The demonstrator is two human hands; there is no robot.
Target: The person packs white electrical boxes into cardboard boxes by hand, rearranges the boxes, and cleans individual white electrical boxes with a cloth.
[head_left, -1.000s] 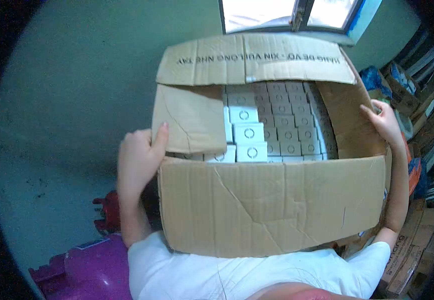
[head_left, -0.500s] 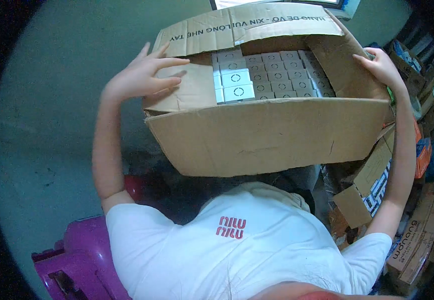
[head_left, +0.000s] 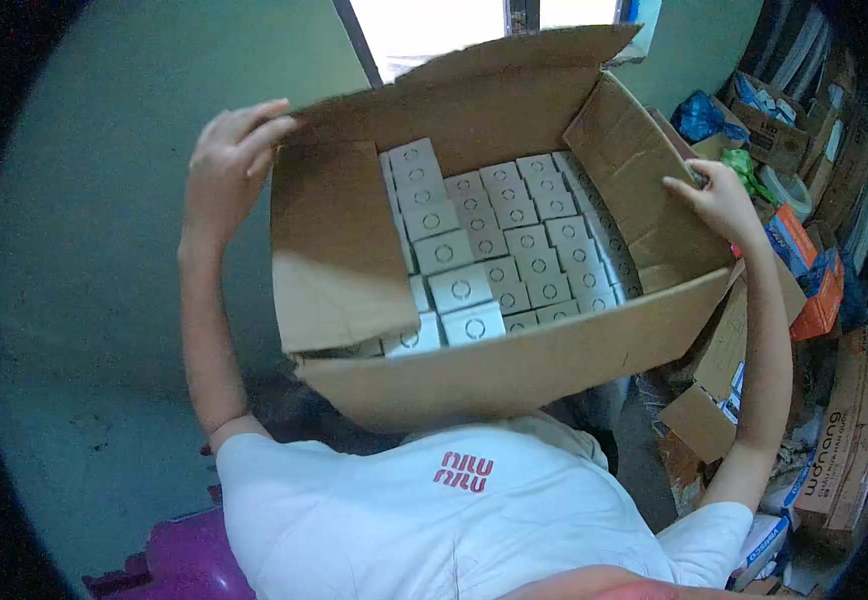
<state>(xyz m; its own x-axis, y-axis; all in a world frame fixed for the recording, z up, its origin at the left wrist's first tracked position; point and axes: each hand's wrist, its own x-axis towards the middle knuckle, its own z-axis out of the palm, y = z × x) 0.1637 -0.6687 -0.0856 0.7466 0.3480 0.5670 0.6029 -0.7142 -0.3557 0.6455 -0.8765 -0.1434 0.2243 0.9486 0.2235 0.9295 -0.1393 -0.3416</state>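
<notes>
A large open cardboard box (head_left: 554, 365) sits tilted in front of my body. Rows of small white boxes (head_left: 451, 252), each with a round dashed mark on top, fill it. One column on the left stands higher than the rest. My left hand (head_left: 237, 155) is at the box's back left corner, its fingers curled over the edge there. The left flap (head_left: 339, 270) lies folded inward over part of the contents. On the other side my right hand (head_left: 719, 200) grips the upper edge of the right flap (head_left: 644, 190), thumb inside. The back flap (head_left: 514, 75) stands raised.
Opened cartons (head_left: 849, 430), an orange package (head_left: 816, 300), a blue plastic bag (head_left: 699, 117) and other goods crowd the right side. A purple plastic object (head_left: 194, 560) is at lower left. Behind the box is a bright window (head_left: 434, 35); a green wall (head_left: 104, 250) runs along the left.
The back flap has swung up from over the contents, uncovering more small boxes. My left hand moved from the left flap to the back corner; my right hand slid slightly down and left.
</notes>
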